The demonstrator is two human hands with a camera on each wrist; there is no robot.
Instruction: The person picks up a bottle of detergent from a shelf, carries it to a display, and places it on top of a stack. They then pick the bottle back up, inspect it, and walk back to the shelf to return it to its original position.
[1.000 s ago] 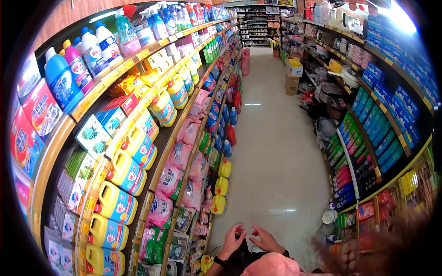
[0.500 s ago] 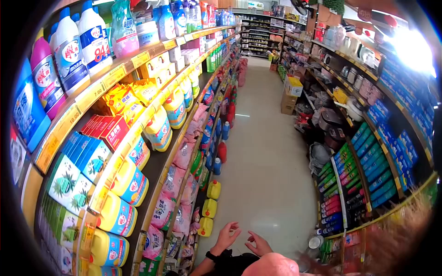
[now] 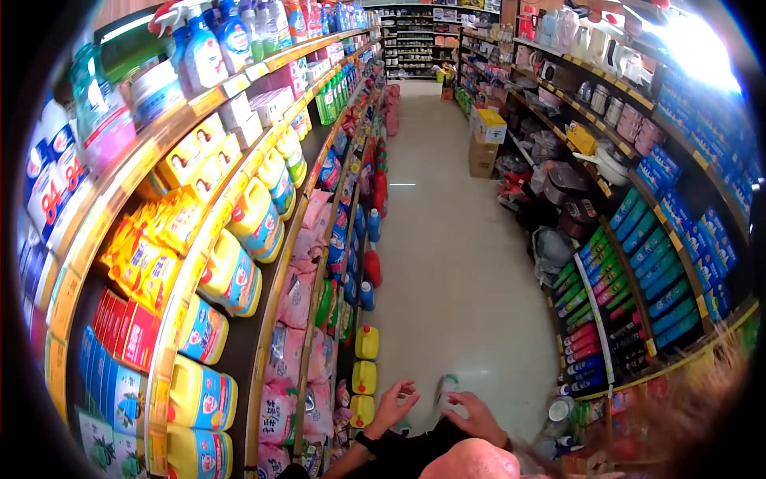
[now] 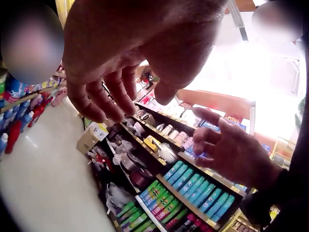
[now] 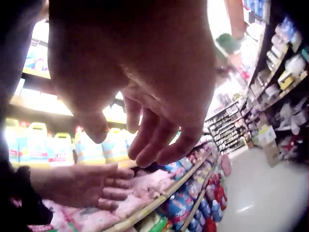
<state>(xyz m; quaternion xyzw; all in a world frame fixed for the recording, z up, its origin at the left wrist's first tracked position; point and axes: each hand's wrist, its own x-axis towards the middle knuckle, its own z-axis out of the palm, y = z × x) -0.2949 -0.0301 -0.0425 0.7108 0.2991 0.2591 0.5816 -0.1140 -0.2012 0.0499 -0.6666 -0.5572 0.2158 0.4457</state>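
Note:
Both hands are held out in front of the body over the aisle, apart from each other and holding nothing. The left hand [image 3: 392, 405] has its fingers loosely bent, with a dark band at its wrist. To its right is the right hand [image 3: 474, 417], its fingers relaxed and pointing inward. In the left wrist view, the left hand [image 4: 140, 53] hangs large at the top, with the right hand [image 4: 236, 152] beyond it. The right wrist view has the right hand [image 5: 145, 96] close up and the left hand [image 5: 84, 186] lower left.
Long shelves line the left side, with yellow jugs [image 3: 203, 391], pink bags [image 3: 281, 411] and spray bottles [image 3: 206, 49]. Opposite stand shelves of teal packs [image 3: 666, 275]. Stacked cartons [image 3: 484, 144] sit on the floor [image 3: 435, 263] farther along. A shoe [image 3: 448, 387] shows between the hands.
The left shelf goods have slid back past the view as the person advances along the aisle. The hands have drawn a little farther apart, and a shoe has come into sight between them.

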